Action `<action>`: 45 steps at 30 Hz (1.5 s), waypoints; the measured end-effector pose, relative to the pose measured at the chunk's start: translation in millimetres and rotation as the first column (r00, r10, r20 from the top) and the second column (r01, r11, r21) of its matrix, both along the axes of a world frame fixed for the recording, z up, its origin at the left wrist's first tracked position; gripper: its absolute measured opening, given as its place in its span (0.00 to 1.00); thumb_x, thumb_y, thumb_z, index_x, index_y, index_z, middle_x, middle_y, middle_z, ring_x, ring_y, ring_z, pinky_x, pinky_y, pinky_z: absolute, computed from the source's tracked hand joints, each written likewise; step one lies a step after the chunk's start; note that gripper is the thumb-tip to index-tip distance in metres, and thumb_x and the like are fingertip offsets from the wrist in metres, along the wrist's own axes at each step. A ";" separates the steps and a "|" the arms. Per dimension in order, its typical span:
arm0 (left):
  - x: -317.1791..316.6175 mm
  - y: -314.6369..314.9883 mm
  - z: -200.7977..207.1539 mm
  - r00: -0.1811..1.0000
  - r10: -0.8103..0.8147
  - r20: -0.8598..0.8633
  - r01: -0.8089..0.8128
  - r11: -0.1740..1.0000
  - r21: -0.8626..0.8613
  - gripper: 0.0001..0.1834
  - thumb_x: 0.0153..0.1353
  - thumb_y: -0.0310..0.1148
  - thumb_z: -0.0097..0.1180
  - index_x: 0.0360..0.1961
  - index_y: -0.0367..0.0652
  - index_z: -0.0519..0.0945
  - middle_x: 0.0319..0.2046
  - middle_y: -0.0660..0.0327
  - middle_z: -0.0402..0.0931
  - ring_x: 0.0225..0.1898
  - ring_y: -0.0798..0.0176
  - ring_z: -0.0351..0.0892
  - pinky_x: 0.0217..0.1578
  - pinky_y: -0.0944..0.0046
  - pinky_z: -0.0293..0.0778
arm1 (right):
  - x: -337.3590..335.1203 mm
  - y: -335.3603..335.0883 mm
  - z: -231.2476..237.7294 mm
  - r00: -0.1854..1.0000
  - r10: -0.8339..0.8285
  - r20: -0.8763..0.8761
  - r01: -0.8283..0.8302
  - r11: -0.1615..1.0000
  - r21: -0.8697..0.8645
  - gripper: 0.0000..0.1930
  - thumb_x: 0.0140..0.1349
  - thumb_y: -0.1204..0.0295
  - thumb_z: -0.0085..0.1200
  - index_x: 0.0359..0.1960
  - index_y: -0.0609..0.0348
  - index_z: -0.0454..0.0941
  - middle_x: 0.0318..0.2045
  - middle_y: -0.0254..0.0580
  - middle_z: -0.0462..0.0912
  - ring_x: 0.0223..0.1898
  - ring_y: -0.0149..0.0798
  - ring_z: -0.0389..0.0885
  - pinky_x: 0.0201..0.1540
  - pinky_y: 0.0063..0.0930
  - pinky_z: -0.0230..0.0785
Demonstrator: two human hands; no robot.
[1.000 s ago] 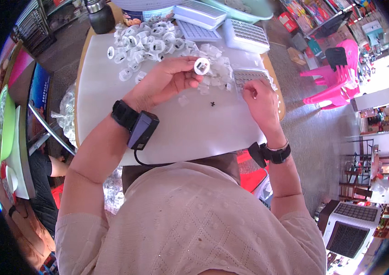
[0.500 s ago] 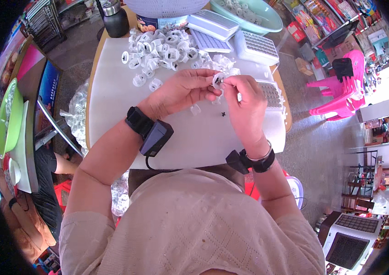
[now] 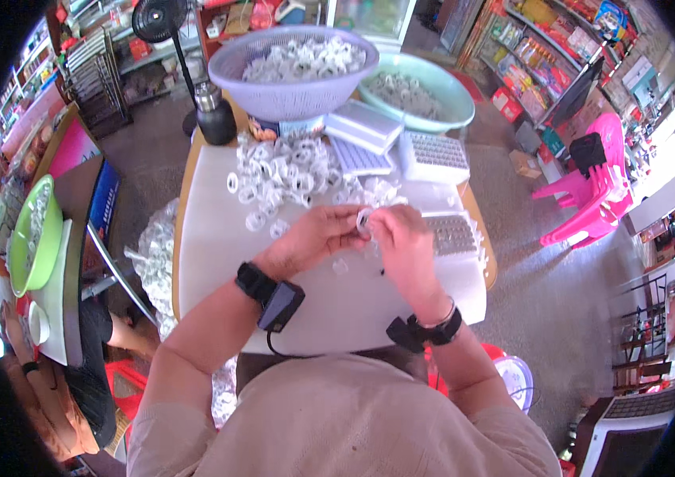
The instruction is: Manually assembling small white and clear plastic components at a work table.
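Over the white table (image 3: 329,318), my left hand (image 3: 311,240) pinches a small white plastic ring part (image 3: 363,220) between thumb and fingers. My right hand (image 3: 407,253) is closed, its fingertips meeting at the ring's right side; any small piece inside them is hidden. Just beyond the hands lies a loose pile of similar white ring parts (image 3: 286,171), some with dark centres. A small clear-white piece (image 3: 340,266) rests on the table below the left fingers. To the right of my right hand is a tray with rows of small pieces (image 3: 455,235).
A lilac basket (image 3: 234,79) and a pale green basin (image 3: 464,115), both holding white parts, stand at the back. Near them are a white gridded tray (image 3: 437,157) and a black flask (image 3: 215,123). Another person's arm (image 3: 47,397) shows at left; pink chairs (image 3: 591,199) stand right.
The view has tipped upward, bringing the lilac basket's contents and a fan into sight. Both hands stay together at the ring part, with the right fingers drawn in closer over it.
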State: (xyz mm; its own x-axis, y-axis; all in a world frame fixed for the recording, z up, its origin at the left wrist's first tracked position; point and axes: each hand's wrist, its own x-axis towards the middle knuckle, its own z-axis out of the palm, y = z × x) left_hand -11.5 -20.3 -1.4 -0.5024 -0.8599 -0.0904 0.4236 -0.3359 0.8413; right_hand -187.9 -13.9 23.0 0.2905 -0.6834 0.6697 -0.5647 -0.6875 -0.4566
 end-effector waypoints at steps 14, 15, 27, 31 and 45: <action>6.5 2.0 -6.6 0.999 0.014 -0.039 -0.015 1.000 -0.013 0.20 0.67 0.32 0.44 0.57 0.32 0.67 0.45 0.60 0.73 0.43 0.68 0.74 0.48 0.68 0.72 | 1.2 -14.5 0.8 0.980 0.062 0.189 -0.116 0.951 0.287 0.03 0.52 0.77 0.56 0.28 0.61 0.76 0.27 0.44 0.76 0.32 0.47 0.76 0.36 0.35 0.69; 8.1 0.4 -8.0 1.000 -0.002 -0.008 0.002 1.000 0.002 0.20 0.68 0.31 0.43 0.57 0.31 0.66 0.46 0.60 0.73 0.44 0.68 0.73 0.48 0.67 0.71 | 1.2 -16.4 -1.7 0.986 0.101 0.129 -0.129 0.965 0.230 0.02 0.51 0.78 0.56 0.28 0.61 0.76 0.27 0.44 0.76 0.33 0.47 0.76 0.36 0.35 0.69; 7.8 2.5 0.2 0.997 -0.009 -0.083 0.011 1.000 0.029 0.21 0.67 0.30 0.45 0.58 0.30 0.65 0.47 0.57 0.73 0.46 0.65 0.73 0.50 0.65 0.71 | -1.3 -21.5 -5.6 0.962 0.108 0.249 -0.194 0.915 0.353 0.07 0.52 0.77 0.58 0.34 0.60 0.78 0.31 0.41 0.77 0.31 0.37 0.79 0.32 0.29 0.71; 6.1 8.3 -6.8 0.998 -0.010 -0.061 0.009 1.000 -0.008 0.21 0.67 0.32 0.46 0.57 0.30 0.66 0.47 0.58 0.74 0.46 0.65 0.74 0.49 0.65 0.71 | -2.4 -15.4 -11.3 0.980 0.109 0.165 -0.162 0.923 0.348 0.06 0.53 0.76 0.56 0.34 0.61 0.77 0.29 0.42 0.77 0.31 0.39 0.79 0.34 0.30 0.71; 6.5 -7.0 6.0 0.984 0.154 -0.090 -0.142 0.981 0.130 0.18 0.66 0.29 0.46 0.55 0.31 0.68 0.42 0.57 0.76 0.40 0.64 0.78 0.44 0.67 0.76 | -0.6 -30.9 -15.0 0.894 0.067 0.443 -0.277 0.859 0.429 0.09 0.56 0.75 0.56 0.39 0.61 0.76 0.30 0.37 0.78 0.29 0.28 0.75 0.32 0.21 0.67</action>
